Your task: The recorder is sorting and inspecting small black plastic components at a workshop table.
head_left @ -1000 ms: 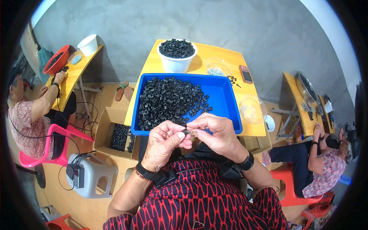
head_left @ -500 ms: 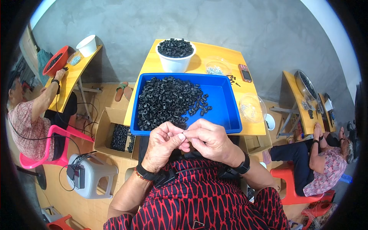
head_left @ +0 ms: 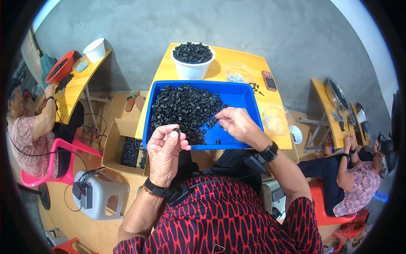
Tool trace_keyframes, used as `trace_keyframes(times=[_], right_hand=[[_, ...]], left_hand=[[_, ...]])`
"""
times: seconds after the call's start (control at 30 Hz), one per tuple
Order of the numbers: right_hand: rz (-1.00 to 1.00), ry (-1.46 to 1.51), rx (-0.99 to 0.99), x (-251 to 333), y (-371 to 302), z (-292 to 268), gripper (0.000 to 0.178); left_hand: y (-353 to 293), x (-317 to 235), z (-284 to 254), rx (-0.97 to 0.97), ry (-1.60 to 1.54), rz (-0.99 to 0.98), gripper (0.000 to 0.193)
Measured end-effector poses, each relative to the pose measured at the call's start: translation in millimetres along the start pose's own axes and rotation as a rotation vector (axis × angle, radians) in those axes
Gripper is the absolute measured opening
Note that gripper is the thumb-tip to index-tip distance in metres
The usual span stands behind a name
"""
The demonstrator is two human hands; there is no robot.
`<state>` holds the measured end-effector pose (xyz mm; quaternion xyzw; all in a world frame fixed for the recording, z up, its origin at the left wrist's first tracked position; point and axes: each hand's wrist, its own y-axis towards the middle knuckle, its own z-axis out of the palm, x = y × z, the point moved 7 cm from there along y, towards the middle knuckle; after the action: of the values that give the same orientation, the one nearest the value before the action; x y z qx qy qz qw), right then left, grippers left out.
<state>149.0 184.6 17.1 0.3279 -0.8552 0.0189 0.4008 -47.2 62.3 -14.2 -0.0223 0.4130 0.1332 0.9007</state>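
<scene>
A blue tray (head_left: 243, 92) in front of me holds a heap of small black plastic parts (head_left: 182, 108). At its near left edge my left hand (head_left: 165, 148) is closed, pinching one small black plastic part (head_left: 176, 131) between thumb and forefinger. My right hand (head_left: 239, 126) reaches over the tray, its fingers drawn together at the loose parts along the heap's right side. What sits between those fingertips is hidden. A single black part (head_left: 218, 142) lies apart near the tray's front wall.
Behind the tray stand a white bucket (head_left: 192, 70) full of black parts and a clear dish (head_left: 237, 75) of small metal pieces. A red phone (head_left: 269, 81) and another clear dish (head_left: 278, 120) lie to the right. Two people sit at side tables; an open carton (head_left: 114, 158) is at left.
My hands, together in front of the tray before, have parted. The right went forward and right to the loose parts; the left moved slightly left and up with a part in its fingertips.
</scene>
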Motion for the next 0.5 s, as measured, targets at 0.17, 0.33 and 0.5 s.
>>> trace_keyframes(times=[0.17,0.33,0.5], right_hand=[[-0.089,-0.217,0.204,4,15,26,0.02],[-0.067,-0.202,0.331,10,18,44,0.022],[-0.17,-0.312,0.335,14,14,51,0.019]], left_hand=[[1,1,-7,-0.045,-0.042,0.006,0.016],[2,3,-7,-0.044,-0.044,-0.001,0.016],[2,3,-5,-0.027,-0.068,-0.01,0.017]])
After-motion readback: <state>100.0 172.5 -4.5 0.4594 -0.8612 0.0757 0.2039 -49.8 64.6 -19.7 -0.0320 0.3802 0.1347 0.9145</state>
